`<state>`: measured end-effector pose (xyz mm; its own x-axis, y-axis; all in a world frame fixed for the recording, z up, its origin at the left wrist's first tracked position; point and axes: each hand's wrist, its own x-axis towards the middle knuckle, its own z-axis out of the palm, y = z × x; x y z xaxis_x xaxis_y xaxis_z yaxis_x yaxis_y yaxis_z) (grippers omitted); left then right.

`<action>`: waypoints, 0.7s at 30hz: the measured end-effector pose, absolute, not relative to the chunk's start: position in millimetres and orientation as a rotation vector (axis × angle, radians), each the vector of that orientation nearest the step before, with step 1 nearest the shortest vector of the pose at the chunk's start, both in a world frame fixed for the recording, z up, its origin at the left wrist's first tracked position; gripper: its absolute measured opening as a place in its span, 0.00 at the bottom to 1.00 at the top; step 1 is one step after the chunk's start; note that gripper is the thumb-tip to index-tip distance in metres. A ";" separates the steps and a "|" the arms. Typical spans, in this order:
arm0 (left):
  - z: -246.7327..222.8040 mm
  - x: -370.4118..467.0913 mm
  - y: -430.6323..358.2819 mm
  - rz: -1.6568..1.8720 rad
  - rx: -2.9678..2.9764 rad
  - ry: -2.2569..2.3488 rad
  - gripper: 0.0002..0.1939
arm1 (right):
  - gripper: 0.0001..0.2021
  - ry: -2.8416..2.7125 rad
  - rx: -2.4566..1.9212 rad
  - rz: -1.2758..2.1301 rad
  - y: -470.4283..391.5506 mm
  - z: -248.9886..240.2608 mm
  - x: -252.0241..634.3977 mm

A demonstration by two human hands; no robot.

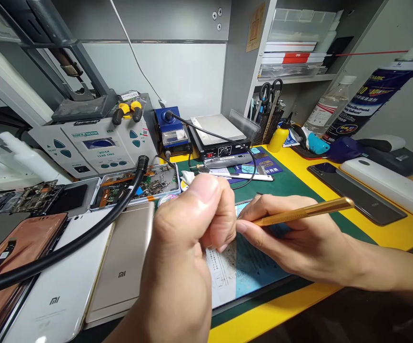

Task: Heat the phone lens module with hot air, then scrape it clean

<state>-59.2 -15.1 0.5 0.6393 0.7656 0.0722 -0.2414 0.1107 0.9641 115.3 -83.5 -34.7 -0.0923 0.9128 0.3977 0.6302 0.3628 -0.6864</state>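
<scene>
My left hand (188, 233) is closed in a fist, large in the middle of the view, its thumb over the curled fingers. If anything is inside it, that is hidden. Just right of it, my right hand (299, 243) grips a gold pen-shaped tool (306, 211) between thumb and fingers. The tool's rear end points to the right, and its tip is hidden near the left fist. Beneath both hands lies a blue and white printed sheet (259, 271), partly covered by them, on a green mat (292, 178).
Several phone back covers (120, 267) lie at the left, crossed by a black hose (95, 238). Behind are a hot air station (102, 147), a tray of circuit boards (156, 181) and a heating plate (220, 128). At the right are phones (356, 190), bottles (329, 107) and a spray can (374, 97).
</scene>
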 end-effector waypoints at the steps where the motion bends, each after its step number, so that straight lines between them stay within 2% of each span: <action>1: 0.2 -59.2 -14.9 0.795 1.246 0.511 0.23 | 0.07 -1.811 -1.344 0.432 -83.6 -34.5 115.2; 9: 0.7 -59.6 -13.5 0.759 1.235 0.480 0.24 | 0.08 -1.811 -1.341 0.430 -84.3 -33.1 114.6; 16: 3.0 -53.5 -16.4 0.784 1.222 0.519 0.33 | 0.09 -1.810 -1.363 0.407 -82.4 -36.9 115.7; 21: 0.6 -50.2 -18.1 0.821 1.196 0.538 0.33 | 0.10 -1.822 -1.349 0.398 -81.1 -39.9 116.8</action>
